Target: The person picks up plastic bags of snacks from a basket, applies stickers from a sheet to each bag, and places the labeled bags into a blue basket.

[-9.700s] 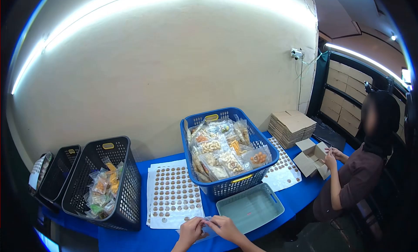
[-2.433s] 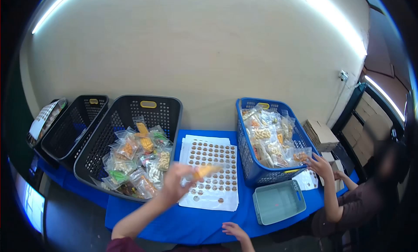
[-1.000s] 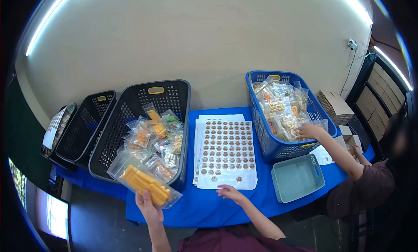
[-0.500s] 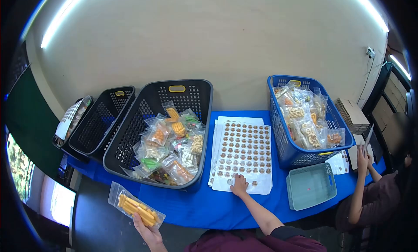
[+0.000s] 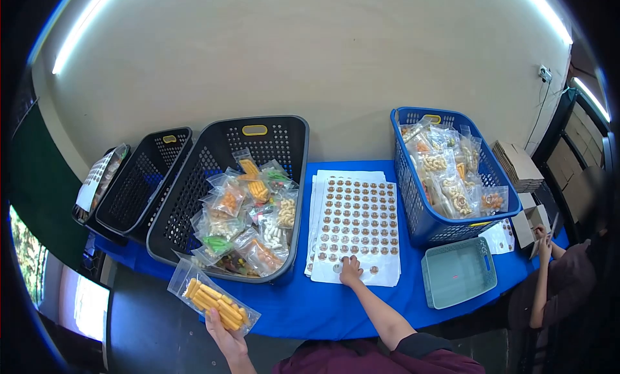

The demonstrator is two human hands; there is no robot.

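Note:
My left hand (image 5: 223,336) holds a clear snack bag (image 5: 212,299) of yellow sticks, low at the table's front left, just in front of the big black basket (image 5: 194,199). My right hand (image 5: 351,270) rests with its fingertips on the bottom rows of the sticker sheet (image 5: 356,225), a white sheet of round brown stickers lying on the blue table (image 5: 310,306). The black basket holds several sealed snack bags (image 5: 248,216).
A blue basket (image 5: 420,222) full of snack bags stands right of the sheets, with a grey-green tray (image 5: 458,272) in front of it. Two more black baskets (image 5: 139,180) sit at the far left. Another person (image 5: 558,277) sits at the right end, handling a small cardboard box (image 5: 531,224).
My left hand has lifted the bag of yellow sticks slightly toward the black basket. My right hand stays on the sheet's lower rows. The person at the right lowered their hands to a box.

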